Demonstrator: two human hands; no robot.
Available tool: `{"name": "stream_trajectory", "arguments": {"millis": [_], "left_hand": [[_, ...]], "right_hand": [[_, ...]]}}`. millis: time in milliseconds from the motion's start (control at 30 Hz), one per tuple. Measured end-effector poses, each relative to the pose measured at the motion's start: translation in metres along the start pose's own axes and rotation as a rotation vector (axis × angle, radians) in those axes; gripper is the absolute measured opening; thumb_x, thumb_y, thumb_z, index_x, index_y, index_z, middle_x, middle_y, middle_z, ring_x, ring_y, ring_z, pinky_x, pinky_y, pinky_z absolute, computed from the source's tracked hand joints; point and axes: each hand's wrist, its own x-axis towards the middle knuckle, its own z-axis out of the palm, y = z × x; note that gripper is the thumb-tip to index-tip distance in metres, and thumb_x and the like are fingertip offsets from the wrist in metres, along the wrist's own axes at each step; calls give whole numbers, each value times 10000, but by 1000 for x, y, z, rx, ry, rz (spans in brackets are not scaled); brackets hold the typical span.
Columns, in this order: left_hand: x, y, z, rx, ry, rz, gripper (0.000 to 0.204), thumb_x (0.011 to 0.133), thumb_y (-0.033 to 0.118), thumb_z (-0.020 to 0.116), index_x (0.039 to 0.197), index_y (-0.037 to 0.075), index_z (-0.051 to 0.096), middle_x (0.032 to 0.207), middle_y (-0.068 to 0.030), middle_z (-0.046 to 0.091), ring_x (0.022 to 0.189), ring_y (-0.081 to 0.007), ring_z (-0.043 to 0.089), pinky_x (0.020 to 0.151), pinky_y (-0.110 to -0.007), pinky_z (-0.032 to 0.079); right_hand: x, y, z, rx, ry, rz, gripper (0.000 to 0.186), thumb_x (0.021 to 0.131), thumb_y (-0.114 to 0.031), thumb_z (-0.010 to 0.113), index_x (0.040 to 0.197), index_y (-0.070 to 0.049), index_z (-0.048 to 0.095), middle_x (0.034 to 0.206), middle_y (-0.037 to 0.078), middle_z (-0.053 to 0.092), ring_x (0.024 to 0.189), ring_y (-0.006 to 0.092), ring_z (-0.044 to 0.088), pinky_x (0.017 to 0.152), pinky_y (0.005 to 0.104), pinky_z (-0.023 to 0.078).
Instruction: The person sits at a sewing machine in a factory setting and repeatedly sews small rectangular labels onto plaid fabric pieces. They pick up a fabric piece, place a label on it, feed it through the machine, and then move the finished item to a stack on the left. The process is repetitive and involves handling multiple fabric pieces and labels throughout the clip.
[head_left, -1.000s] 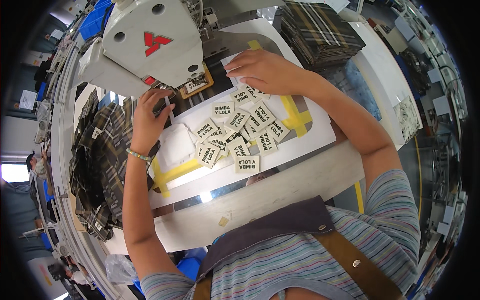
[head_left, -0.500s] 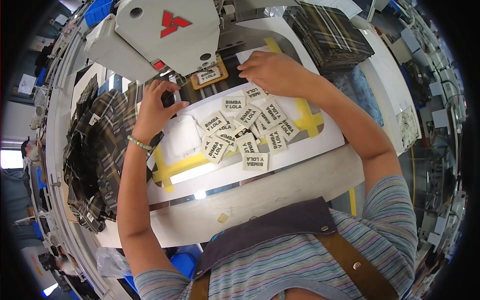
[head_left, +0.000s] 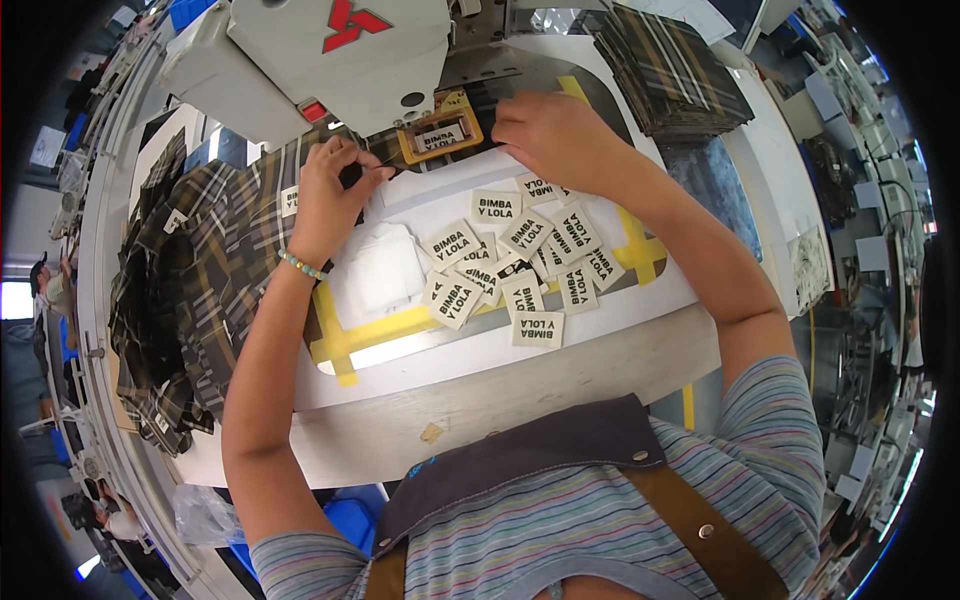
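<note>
Your left hand (head_left: 335, 190), thumb and index finger nearly meeting, and your curled right hand (head_left: 555, 142) flank the yellow clamp frame (head_left: 408, 150) at upper centre. White paper (head_left: 640, 305) separates the loose labels (head_left: 527, 231) from the worktable's (head_left: 600, 370) front edge. Whether either hand grips the plaid fabric (head_left: 488, 110) beneath the frame cannot be determined. The sewing machine head (head_left: 350, 70) is cut off above. Workshop equipment (head_left: 882, 208) lines the far right.

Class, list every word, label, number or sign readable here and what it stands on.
Loose cream labels: legible dark two-line print, wording not copied.
Framed label inside yellow clamp frame: similar print.
White label on plaid fabric, partly behind left hand: print cut off.
White machine: red emblem.
Small tags in the pile, marks atop that frame: too small to read.
</note>
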Motion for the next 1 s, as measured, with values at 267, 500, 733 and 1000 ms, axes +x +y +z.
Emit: {"name": "stream_trajectory", "arguments": {"millis": [267,500,733,1000], "left_hand": [[-26,26,-45,68,28,196,159,802,44,863,875,30,723,1003,-86,668,1049,-298,623,945,-413,489],[-72,-27,-121,463,162,150,195,756,24,860,856,47,693,1007,-54,672,1032,-308,628,934,-430,501],[-82,-54,-132,457,39,6,617,817,-173,625,1372,94,659,1430,-122,644,1383,-365,571,1184,-443,453],[-48,-24,-45,524,-25,94,531,1120,414,508,1549,104,548,1655,-109,480,1565,-327,377,1268,-479,296]], "right_hand": [[-12,-25,-17,16,104,-173,70,911,-150,725,937,-85,717,922,24,675,909,241,669,755,390,556],[-23,-29,-31,138,101,-49,89,938,-147,749,962,-62,744,1031,21,738,963,250,691,794,391,580],[-42,-19,-42,132,89,-16,140,970,-173,726,939,-39,748,1001,34,748,944,261,698,792,396,584],[-20,-57,-38,194,79,-169,115,979,-183,713,956,-77,753,1003,26,742,942,242,685,818,388,552]]}}
